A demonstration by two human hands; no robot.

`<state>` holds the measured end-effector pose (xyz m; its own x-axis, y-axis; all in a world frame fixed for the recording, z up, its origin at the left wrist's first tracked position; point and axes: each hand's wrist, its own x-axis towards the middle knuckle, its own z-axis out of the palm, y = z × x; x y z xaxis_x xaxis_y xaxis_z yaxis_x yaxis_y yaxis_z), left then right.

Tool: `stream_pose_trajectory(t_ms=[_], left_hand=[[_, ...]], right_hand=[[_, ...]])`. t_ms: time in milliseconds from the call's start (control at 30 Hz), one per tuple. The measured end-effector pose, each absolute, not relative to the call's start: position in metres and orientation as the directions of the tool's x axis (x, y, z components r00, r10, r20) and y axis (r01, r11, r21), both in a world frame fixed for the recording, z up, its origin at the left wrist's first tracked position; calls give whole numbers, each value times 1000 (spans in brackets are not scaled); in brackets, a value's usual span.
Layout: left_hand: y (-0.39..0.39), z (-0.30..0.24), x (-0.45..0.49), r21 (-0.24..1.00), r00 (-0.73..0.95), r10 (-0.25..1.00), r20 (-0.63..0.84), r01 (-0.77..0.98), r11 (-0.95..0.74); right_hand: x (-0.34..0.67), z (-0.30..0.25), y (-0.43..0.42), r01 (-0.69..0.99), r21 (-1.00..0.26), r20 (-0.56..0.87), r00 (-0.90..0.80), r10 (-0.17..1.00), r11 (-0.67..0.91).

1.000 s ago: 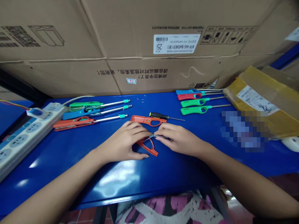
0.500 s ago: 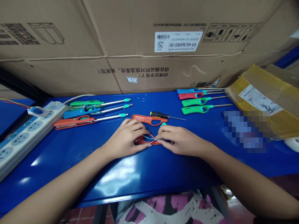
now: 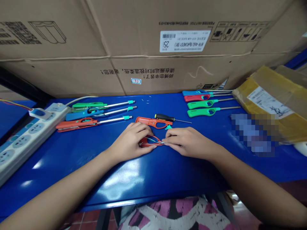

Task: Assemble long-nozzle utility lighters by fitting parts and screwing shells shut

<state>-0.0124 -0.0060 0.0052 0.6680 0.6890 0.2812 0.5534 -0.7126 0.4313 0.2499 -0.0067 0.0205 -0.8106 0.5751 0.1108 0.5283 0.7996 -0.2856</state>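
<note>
An orange lighter shell half (image 3: pixel 157 144) lies open-side up on the blue table, with thin pale wires showing along its trigger loop. My left hand (image 3: pixel 130 139) is closed on its rear part, thumb at the near edge. My right hand (image 3: pixel 189 142) pinches at its front end, where a small silver metal bit shows at the fingertips; the rest of that piece is hidden. Just beyond the hands sits the other orange shell half (image 3: pixel 146 121), with a teal plastic piece (image 3: pixel 168 127) close to its front end. A black and yellow screwdriver (image 3: pixel 165 117) lies behind it.
At the left are lighters with metal tubes, among them an orange one (image 3: pixel 76 124), beside a white power strip (image 3: pixel 26 139). Several more lighters, one green (image 3: pixel 200 112), lie back right near a taped box (image 3: pixel 259 76). A large cardboard box (image 3: pixel 134 35) stands behind.
My right fingers have shifted slightly right, away from the trigger loop, so more of the wires and shell front shows. My left hand keeps its hold.
</note>
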Motion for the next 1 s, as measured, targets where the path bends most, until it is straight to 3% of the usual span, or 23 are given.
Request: stream_pose_trajectory(t_ms=[400, 733, 900, 1000], left_hand=[[-8, 2, -11, 485, 647, 714, 269, 549, -680], [1, 20, -25, 492, 627, 755, 194, 604, -628], [4, 14, -27, 586, 592, 782, 194, 569, -576], [4, 11, -28, 594, 595, 758, 269, 517, -617]], right_hand=[[249, 12, -3, 503, -254, 190, -811, 553, 826], [252, 20, 0, 527, -375, 143, -780, 609, 763], [256, 22, 3, 594, -439, 304, -607, 734, 674], [257, 22, 7, 721, -402, 280, -490, 826, 564]])
